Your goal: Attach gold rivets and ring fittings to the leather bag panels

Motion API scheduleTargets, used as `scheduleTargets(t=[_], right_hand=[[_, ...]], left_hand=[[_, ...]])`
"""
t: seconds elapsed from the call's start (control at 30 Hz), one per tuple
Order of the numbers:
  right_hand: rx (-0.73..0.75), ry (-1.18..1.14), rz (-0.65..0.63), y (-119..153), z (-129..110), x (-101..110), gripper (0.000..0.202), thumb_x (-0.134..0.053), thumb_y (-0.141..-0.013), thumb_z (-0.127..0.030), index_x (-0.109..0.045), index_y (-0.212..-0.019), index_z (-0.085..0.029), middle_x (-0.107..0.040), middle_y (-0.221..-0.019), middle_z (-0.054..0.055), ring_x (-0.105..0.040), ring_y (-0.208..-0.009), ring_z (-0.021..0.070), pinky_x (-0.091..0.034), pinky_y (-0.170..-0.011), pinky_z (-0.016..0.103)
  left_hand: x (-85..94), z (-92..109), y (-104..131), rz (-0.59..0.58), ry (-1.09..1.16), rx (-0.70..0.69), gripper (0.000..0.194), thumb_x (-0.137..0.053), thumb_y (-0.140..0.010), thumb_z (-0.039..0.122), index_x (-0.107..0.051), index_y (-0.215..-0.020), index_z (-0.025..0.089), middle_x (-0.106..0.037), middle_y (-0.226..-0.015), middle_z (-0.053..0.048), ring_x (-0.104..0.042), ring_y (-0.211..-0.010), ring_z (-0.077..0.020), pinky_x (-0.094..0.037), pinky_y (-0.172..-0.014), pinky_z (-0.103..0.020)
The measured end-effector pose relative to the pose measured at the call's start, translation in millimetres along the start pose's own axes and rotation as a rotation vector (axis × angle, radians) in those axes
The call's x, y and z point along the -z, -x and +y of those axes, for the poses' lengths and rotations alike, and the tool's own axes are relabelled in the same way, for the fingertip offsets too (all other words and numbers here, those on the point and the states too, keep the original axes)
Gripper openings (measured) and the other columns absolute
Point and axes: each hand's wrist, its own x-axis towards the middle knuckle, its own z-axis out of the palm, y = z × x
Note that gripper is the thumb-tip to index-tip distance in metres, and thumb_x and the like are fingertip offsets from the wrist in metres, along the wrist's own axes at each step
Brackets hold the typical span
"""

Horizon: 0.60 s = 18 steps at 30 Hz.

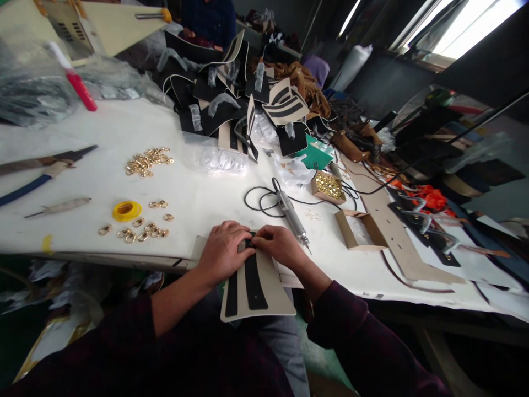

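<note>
A beige panel with two black strips on it lies over the table's front edge and slopes toward my lap. My left hand grips its upper part, the thumb across the right-hand black strip. At the top of that strip, my right hand is closed in a pinch, its fingertips close to the left thumb. Whatever is between those fingertips is too small to make out. A grey electric screwdriver with a black cord lies just beyond my right hand.
Gold clasps, a yellow tape roll and pliers lie to the left. Rightward stand a box of gold fasteners and an open cardboard box. Black and beige panels are heaped behind; a person is beyond.
</note>
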Motion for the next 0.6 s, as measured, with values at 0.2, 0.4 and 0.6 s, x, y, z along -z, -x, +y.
scheduleTargets(t=[0.2, 0.4, 0.6], right_hand=[[0.051, 0.082, 0.232, -1, 7, 26, 0.022, -0.07, -0.091, -0.042, -0.077, -0.092, -0.021, -0.076, -0.086, 0.003, -0.068, -0.079, 0.0193, -0.05, -0.073, 0.03], [-0.15, 0.667, 0.437, -5, 35, 69, 0.05, -0.077, -0.084, -0.051, -0.072, -0.126, -0.023, -0.073, -0.119, 0.015, -0.068, -0.102, 0.0326, -0.048, -0.08, 0.039], [-0.169, 0.435, 0.395, -5, 50, 70, 0.033, -0.068, -0.09, -0.046, -0.073, -0.112, -0.022, -0.075, -0.096, 0.009, -0.068, -0.086, 0.0263, -0.048, -0.074, 0.035]], left_hand=[[0.0, 1, 0, 0.009, 0.017, 0.006, 0.024, -0.084, -0.083, 0.03, -0.075, -0.106, 0.028, -0.078, -0.126, -0.003, -0.06, -0.127, -0.0322, -0.047, -0.103, -0.052], [1.0, 3, 0, 0.025, 0.039, 0.007, 0.024, -0.084, -0.082, 0.027, -0.075, -0.105, 0.028, -0.078, -0.125, -0.002, -0.06, -0.127, -0.031, -0.047, -0.103, -0.051], [1.0, 2, 1, 0.019, 0.026, 0.001, 0.023, -0.083, -0.083, 0.028, -0.075, -0.105, 0.028, -0.078, -0.126, -0.002, -0.06, -0.126, -0.031, -0.047, -0.103, -0.051]])
